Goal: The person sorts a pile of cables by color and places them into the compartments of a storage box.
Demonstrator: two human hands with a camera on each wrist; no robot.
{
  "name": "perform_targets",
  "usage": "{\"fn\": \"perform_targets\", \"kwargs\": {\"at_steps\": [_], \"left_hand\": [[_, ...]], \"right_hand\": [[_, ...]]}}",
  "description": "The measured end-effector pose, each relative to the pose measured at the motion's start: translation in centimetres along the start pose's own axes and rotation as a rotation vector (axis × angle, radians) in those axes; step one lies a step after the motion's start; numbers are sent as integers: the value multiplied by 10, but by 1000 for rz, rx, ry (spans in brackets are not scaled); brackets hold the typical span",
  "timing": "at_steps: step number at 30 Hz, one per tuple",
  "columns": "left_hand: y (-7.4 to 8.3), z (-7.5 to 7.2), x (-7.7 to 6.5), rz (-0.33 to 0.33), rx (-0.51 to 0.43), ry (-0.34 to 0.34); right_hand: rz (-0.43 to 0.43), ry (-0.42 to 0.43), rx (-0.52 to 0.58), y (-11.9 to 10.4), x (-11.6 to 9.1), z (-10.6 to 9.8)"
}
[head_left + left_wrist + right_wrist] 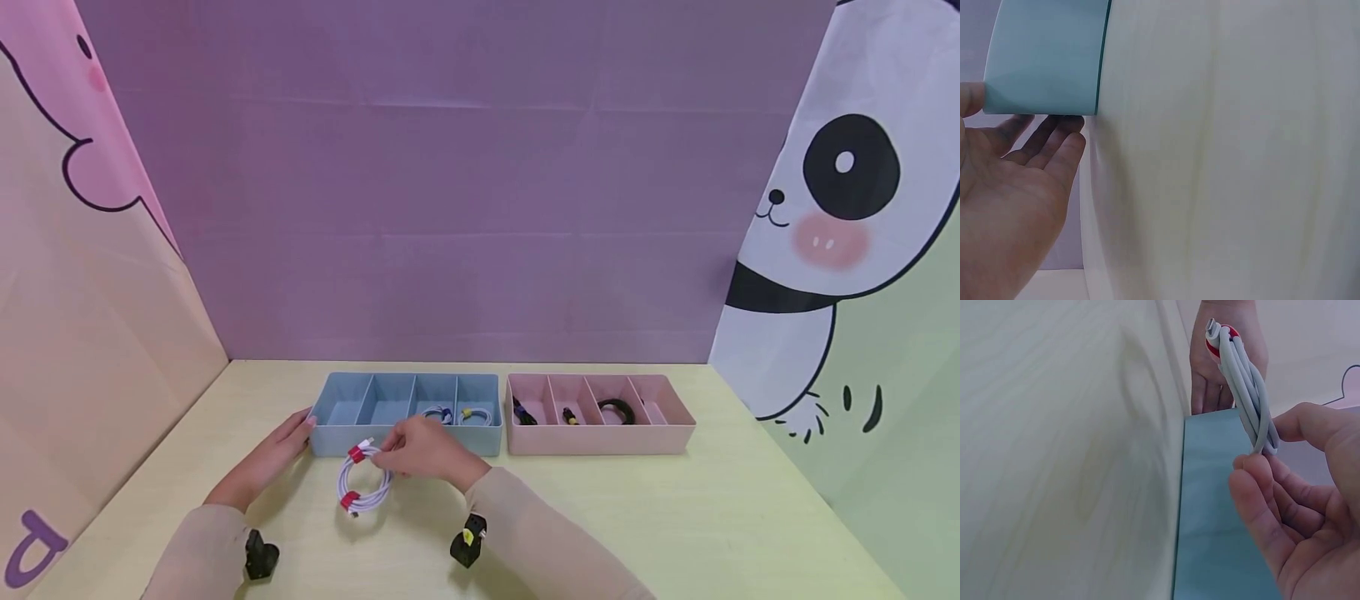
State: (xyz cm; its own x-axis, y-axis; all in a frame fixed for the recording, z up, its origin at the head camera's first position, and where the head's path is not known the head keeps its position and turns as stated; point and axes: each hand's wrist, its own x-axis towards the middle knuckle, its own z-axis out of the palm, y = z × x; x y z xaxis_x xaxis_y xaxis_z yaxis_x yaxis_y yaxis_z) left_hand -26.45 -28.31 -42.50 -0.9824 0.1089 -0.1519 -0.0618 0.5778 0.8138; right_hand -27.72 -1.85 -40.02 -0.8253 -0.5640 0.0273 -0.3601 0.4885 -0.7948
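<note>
My right hand (427,450) pinches a coiled white cable (365,479) by its edge, in front of the blue divided box (405,442). Two red ties (1212,351) wrap the coil, and a metal plug tip sticks out of its end. The left hand (270,458) touches the left end of that blue box; in the left wrist view its fingers (1063,156) reach along the box's end wall. Two smaller coiled cables, one with a dark tie (446,415) and one with a yellow tie (467,413), lie in the box's two right compartments.
A pink divided box (600,440) stands just right of the blue one, with black cables (619,408) in several compartments. Both stand on a pale wooden table (720,517) near its back edge, before a purple backdrop (465,208). Printed panels flank the table.
</note>
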Motion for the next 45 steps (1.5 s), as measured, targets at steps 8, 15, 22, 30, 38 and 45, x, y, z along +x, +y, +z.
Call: {"fn": "perform_targets", "kwargs": {"at_steps": [8, 15, 22, 30, 38, 45], "left_hand": [[-2, 0, 1, 7, -1, 6], [-2, 0, 1, 15, -11, 5], [0, 0, -2, 12, -17, 5], [0, 0, -1, 28, -11, 9], [0, 0, 2, 21, -14, 15], [0, 0, 2, 23, -14, 13]], "right_hand": [[-5, 7, 30, -4, 1, -5], [-23, 33, 26, -8, 1, -14], [-40, 58, 44, -6, 4, -18], [-38, 101, 38, -5, 6, -23], [-37, 128, 49, -3, 10, -30], [-28, 155, 53, 0, 15, -33]]}}
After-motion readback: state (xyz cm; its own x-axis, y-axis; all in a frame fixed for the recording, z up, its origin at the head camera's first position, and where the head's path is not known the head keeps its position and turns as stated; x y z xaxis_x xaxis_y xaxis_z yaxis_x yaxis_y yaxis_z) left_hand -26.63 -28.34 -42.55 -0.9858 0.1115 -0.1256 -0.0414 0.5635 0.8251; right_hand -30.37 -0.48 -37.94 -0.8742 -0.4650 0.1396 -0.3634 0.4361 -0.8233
